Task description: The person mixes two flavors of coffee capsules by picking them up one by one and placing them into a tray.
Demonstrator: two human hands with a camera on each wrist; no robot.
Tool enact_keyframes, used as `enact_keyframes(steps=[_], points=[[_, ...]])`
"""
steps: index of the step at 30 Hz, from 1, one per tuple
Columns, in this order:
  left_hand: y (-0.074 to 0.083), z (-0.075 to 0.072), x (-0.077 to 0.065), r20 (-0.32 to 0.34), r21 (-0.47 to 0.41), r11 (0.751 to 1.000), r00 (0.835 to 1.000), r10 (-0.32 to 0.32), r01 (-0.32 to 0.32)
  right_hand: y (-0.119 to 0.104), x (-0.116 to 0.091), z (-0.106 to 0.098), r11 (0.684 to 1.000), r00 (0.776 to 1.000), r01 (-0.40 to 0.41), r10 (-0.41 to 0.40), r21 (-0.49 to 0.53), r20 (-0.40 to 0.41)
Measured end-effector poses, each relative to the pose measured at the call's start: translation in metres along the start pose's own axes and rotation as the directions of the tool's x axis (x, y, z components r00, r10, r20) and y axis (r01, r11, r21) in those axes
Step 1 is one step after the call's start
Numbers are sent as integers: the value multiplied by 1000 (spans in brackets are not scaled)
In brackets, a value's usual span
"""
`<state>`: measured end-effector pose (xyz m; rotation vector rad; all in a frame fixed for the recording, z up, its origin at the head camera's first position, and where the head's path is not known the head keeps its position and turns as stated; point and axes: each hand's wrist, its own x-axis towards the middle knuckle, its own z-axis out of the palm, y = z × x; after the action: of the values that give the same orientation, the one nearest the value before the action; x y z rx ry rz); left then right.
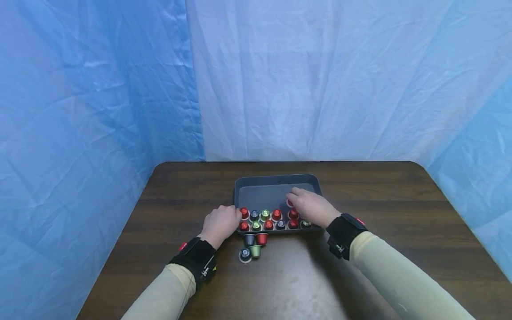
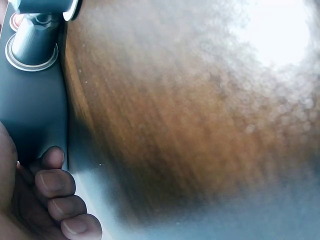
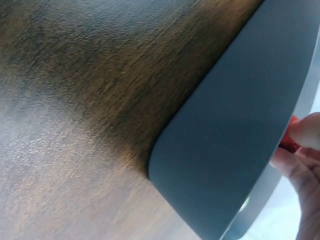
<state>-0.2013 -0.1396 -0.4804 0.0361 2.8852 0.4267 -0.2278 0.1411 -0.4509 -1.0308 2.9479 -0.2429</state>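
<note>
My right hand (image 1: pixel 314 207) reaches over the right side of a dark grey tray (image 1: pixel 264 192). Its thumb and fingers pinch a red coffee capsule (image 3: pixel 290 137), mostly covered by the fingertips. At the tray's left side, my left hand (image 1: pixel 222 222) grips the rim, its fingers curled against the wall in the left wrist view. Coffee capsules in red, green and dark blue stand in two rows along the tray's front, among them a green capsule (image 1: pixel 265 215) and a red capsule (image 1: pixel 293 223). The right hand is just behind the right end of these rows.
On the brown wooden table (image 1: pixel 192 186), several capsules lie just in front of the tray: a red one (image 1: pixel 262 239), a green one (image 1: pixel 255 251) and dark ones, including a dark blue capsule (image 1: pixel 245 255). Blue sheeting (image 1: pixel 320 80) hangs behind and beside the table.
</note>
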Motion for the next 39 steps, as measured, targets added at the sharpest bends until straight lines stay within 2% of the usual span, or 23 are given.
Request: enact_keyframes(steps=[9,17,39], points=[[0,0,0,16,-3,1000,1000,-17,17,2,-1,3,999,997,-51,51,-11,59],[1,-1,-1,6,13,1000,1000,2,-2,4,-1,6,998,997,-33,36,-45,67],[-1,2,2,-7,14,1000,1000,11,-11,7,-3,9,998,996,-60,62,-18,67]])
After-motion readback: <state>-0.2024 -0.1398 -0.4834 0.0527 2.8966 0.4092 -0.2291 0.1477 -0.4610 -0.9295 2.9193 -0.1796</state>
